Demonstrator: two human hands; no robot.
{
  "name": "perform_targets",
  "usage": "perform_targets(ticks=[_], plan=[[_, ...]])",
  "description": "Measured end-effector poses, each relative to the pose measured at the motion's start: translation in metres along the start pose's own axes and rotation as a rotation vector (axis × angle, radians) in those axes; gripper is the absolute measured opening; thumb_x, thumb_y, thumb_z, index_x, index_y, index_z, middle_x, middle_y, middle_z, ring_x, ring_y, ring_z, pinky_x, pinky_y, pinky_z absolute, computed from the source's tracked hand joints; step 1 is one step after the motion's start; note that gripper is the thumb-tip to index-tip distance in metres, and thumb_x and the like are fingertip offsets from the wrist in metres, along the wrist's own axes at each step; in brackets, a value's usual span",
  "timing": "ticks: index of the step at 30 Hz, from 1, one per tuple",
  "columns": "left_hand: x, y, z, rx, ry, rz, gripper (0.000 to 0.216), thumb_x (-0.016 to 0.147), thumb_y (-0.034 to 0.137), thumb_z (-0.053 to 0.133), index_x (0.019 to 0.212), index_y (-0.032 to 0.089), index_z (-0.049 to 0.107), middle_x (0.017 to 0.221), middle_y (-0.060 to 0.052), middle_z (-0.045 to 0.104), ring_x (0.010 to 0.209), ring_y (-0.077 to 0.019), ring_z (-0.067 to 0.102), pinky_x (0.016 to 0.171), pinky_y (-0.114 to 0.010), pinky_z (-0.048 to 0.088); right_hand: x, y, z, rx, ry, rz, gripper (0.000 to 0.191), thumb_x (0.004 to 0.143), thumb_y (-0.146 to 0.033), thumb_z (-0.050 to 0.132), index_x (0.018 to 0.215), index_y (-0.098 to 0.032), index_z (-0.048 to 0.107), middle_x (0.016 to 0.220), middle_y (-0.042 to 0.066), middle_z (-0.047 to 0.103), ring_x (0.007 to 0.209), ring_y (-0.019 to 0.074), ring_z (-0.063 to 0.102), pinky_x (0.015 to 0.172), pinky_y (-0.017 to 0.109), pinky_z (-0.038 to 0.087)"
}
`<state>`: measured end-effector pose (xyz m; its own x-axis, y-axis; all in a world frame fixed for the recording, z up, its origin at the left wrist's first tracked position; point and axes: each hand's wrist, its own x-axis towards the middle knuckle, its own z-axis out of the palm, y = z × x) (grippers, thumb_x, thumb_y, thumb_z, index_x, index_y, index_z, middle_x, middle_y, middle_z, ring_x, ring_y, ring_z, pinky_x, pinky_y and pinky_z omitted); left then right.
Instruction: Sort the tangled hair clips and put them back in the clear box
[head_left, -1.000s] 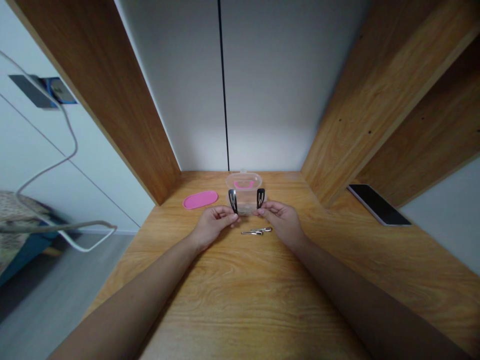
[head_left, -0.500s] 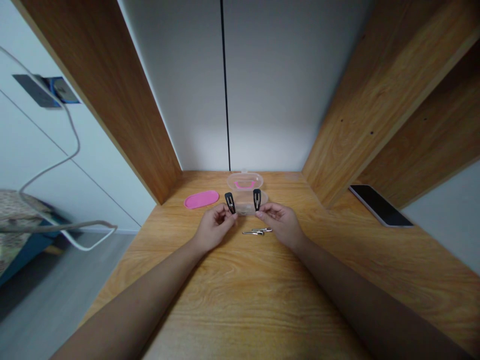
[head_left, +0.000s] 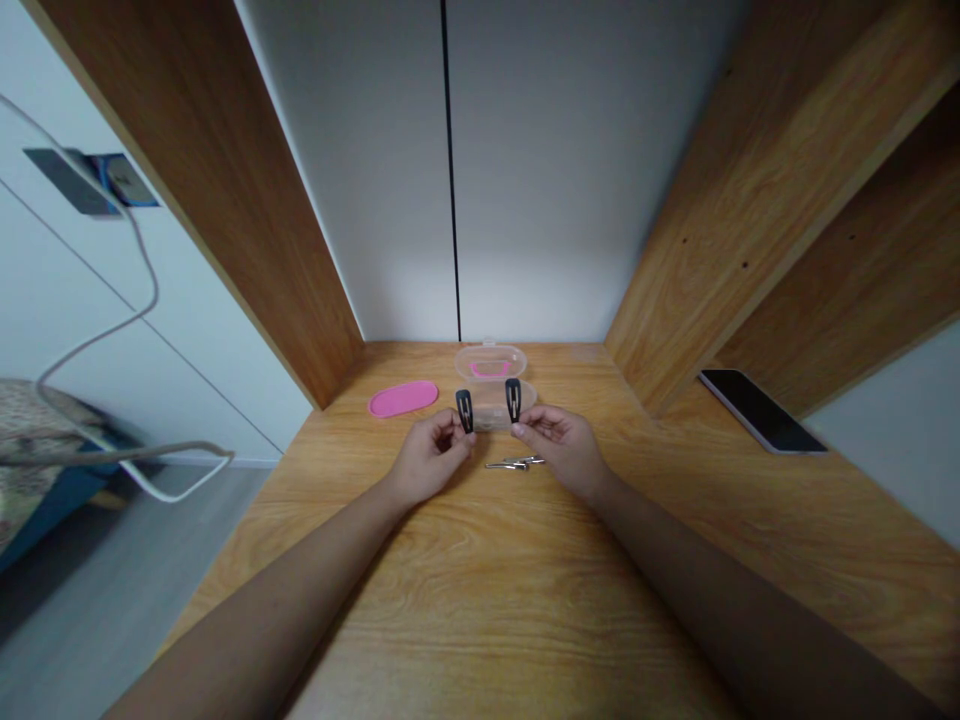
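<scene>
The person's left hand (head_left: 427,457) is pinching one black hair clip (head_left: 465,412) between thumb and fingers, and the right hand (head_left: 564,452) is pinching another black hair clip (head_left: 513,402) likewise. Both clips are standing nearly upright above the wooden desk (head_left: 450,610), side by side with a gap between them, right in front of the clear plastic box (head_left: 491,393). The box's lid (head_left: 491,360) is standing open toward the white back panel (head_left: 540,200), with a pink shape showing on it.

Two silver clips (head_left: 507,466) are lying on the wood between the hands, nearer the right fingertips. A pink oval tray (head_left: 403,399) is resting left of the box, near the foot of the left upright (head_left: 187,170).

The back panel and the two uprights are bounding the far end, while a wide stretch of desk top is spreading between the forearms toward the person. The desk's left edge is slanting down toward the left forearm. Past the right upright (head_left: 750,220), a dark-screened device (head_left: 763,411) is lying well apart from the hands. Any lettering on the clips or box is too small for me to read.
</scene>
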<state>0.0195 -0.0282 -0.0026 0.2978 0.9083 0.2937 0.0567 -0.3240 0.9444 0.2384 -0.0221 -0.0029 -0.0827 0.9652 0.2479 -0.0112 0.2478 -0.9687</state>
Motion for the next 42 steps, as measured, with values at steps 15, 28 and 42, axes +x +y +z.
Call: perform_targets(ticks=[15,28,42], plan=[[0.000,0.002,0.000,0.049,-0.012,-0.011,0.027,0.088,0.039,0.065,0.079,0.016,0.054,0.065,0.002,0.052,0.060,-0.0103,0.046,0.061,-0.023,0.036,0.000,0.000,0.000,-0.027,-0.014,-0.007,0.037,0.067,-0.052,0.083,0.076,-0.019,0.069,0.073,0.002,0.069,0.065,0.0148,0.063,0.064,0.027,0.051],[-0.003,0.005,0.000,0.288,-0.087,0.026,0.034,0.088,0.045,0.067,0.075,0.013,0.067,0.061,0.002,0.054,0.056,-0.0085,0.043,0.055,-0.021,0.033,-0.010,-0.006,0.000,-0.294,-0.141,-0.081,0.019,0.078,-0.038,0.073,0.079,-0.019,0.073,0.066,0.001,0.063,0.061,0.0140,0.051,0.055,0.026,0.039],[-0.003,0.001,-0.001,0.347,-0.129,0.097,0.033,0.086,0.043,0.072,0.073,0.013,0.073,0.063,-0.003,0.066,0.056,-0.0100,0.051,0.054,-0.021,0.037,-0.011,-0.012,0.001,-0.380,-0.282,-0.231,0.014,0.083,-0.031,0.071,0.077,-0.019,0.075,0.074,0.004,0.068,0.067,0.0153,0.059,0.062,0.027,0.045]])
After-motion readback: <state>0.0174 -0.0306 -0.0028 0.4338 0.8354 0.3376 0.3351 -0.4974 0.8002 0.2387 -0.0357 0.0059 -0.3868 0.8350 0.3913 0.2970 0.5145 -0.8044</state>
